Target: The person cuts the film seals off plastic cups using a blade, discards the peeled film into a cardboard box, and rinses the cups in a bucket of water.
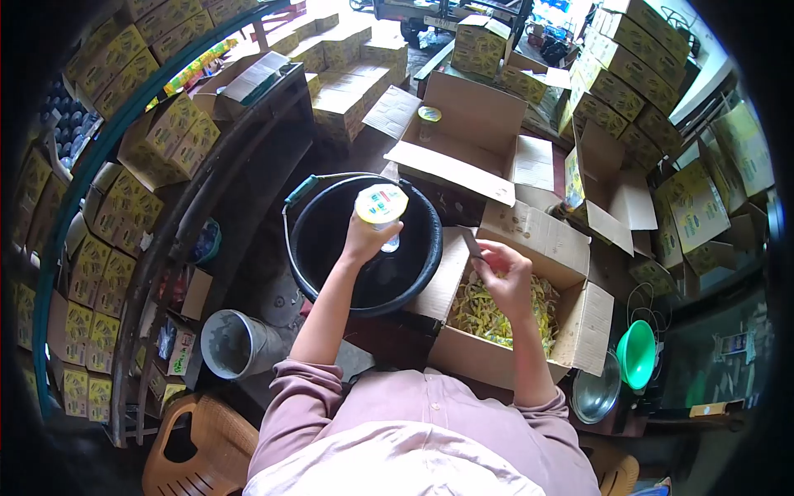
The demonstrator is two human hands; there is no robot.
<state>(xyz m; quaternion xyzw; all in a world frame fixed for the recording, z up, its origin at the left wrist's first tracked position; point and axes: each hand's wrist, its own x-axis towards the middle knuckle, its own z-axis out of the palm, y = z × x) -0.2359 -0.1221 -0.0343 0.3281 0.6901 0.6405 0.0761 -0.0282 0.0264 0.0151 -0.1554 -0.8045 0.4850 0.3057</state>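
My left hand (364, 241) is closed around a clear plastic cup (382, 204) with a printed yellow and white sealed lid. It holds the cup above a black bucket (434, 240), whose wire handle has a green grip. Pinched in my right hand (506, 279) is a short, flat, dark blade (471, 243) that looks like a small knife; its grip is hidden by the fingers. Below that hand stands an opened carton (583, 326) with yellow and clear film scraps (490, 316) inside.
Beyond the bucket is an open carton (467, 124), with another cup (428, 122) at its left side. A grey bucket (240, 343) stands at left, near a wicker-like chair (203, 446). A green bowl (637, 354) is at right. Stacked yellow cartons (616, 78) surround the workplace.
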